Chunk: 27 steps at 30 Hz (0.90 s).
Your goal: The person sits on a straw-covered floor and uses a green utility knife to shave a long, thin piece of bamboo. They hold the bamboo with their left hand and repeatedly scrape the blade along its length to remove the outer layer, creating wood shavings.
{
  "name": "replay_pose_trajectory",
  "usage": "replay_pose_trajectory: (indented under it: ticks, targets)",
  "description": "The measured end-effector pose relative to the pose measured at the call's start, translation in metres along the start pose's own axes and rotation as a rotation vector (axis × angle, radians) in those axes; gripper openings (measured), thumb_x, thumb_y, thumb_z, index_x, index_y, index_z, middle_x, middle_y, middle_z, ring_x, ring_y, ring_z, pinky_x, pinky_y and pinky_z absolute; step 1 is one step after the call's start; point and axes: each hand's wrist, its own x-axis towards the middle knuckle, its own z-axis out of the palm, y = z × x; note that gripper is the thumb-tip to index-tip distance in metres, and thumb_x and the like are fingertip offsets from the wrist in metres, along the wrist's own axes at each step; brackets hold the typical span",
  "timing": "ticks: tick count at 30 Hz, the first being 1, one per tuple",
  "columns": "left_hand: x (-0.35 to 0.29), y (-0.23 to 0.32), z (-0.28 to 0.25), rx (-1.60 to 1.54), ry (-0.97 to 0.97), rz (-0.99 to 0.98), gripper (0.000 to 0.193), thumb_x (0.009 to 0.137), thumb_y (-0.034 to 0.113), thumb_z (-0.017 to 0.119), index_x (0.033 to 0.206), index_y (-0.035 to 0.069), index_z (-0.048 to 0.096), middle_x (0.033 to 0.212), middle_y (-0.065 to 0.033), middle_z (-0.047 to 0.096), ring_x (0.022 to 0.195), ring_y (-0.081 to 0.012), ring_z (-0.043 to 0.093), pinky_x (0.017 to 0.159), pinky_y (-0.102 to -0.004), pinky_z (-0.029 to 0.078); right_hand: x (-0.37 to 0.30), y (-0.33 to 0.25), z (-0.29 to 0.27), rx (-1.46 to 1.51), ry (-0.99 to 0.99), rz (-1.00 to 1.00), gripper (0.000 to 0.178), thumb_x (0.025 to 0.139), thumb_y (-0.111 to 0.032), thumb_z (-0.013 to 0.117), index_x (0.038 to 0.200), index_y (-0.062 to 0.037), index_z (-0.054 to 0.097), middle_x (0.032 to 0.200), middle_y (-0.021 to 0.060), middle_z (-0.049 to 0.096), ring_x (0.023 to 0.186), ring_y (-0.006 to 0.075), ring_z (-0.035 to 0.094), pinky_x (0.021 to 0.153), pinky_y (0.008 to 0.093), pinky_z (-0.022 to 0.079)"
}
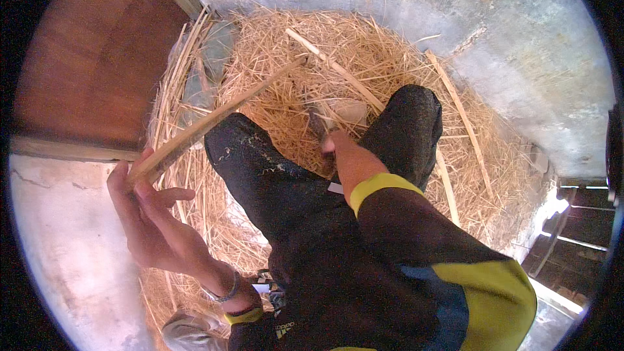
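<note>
A long split bamboo strip [224, 109] slants up and to the right from my left hand [156, 221]. The thumb and fingers of that hand are closed round its lower end, and its far tip is over the straw. Between my knees, my right hand [338, 146] is wrapped round the lower end of a dark, flat, blade-like tool [316, 119], probably a knife. The tool is blurred, and my fist hides its handle. A pale rounded block [351, 112] sits just beside the tool, apart from the strip.
Loose straw [325, 26] covers the floor around my bent legs [406, 130]. Several more strips lie about, one [461, 120] at the right and another [338, 68] ahead. A stained wall [520, 45] and a brown wooden panel [97, 52] close in the corner.
</note>
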Motion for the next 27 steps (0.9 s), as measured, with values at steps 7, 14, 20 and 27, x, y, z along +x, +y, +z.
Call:
replay_pose_trajectory:
  ticks: [7,14,20,27]
  targets:
    - [0.008,0.003,0.004,0.018,0.025,0.014,0.028,0.092,0.008,0.048,0.114,-0.009,0.052,0.092,-0.0205,0.064,0.050,-0.0104,0.056,0.045,-0.0162,0.040,-0.123,-0.044,-0.229,-0.216,-0.003,-0.675,0.017,0.066,-0.019,0.061,0.074,-0.0045,0.062,0.068,0.0095,0.063,0.054,0.0205,0.058,0.049,0.0386,0.046]
    - [0.011,-0.002,0.011,-0.041,0.050,0.052,0.029,0.091,0.010,0.050,0.113,-0.010,0.051,0.092,-0.0204,0.065,0.053,-0.0112,0.058,0.046,-0.0164,0.039,-0.348,0.000,-0.239,0.233,0.660,-0.828,0.040,0.077,-0.018,0.059,0.112,-0.0009,0.049,0.068,0.0092,0.058,0.054,0.0208,0.053,0.051,0.0329,0.043]
    - [0.017,-0.003,0.022,-0.076,0.121,0.063,0.031,0.091,0.018,0.052,0.113,-0.003,0.055,0.083,-0.0154,0.065,0.064,-0.0172,0.063,0.061,-0.0257,0.048,-0.350,-0.025,-0.128,0.462,0.601,-0.818,0.044,0.089,-0.041,0.048,0.105,-0.0007,0.055,0.081,0.0262,0.061,0.079,0.0424,0.060,0.070,0.0479,0.047]
    - [0.021,-0.016,0.018,-0.021,0.080,0.052,0.026,0.092,0.011,0.049,0.110,-0.006,0.052,0.085,-0.0206,0.064,0.063,-0.0186,0.064,0.061,-0.0262,0.054,-0.309,-0.046,-0.119,0.230,0.882,-0.854,0.023,0.088,-0.022,0.052,0.082,-0.0001,0.054,0.057,0.0217,0.054,0.052,0.0402,0.054,0.051,0.0464,0.044]
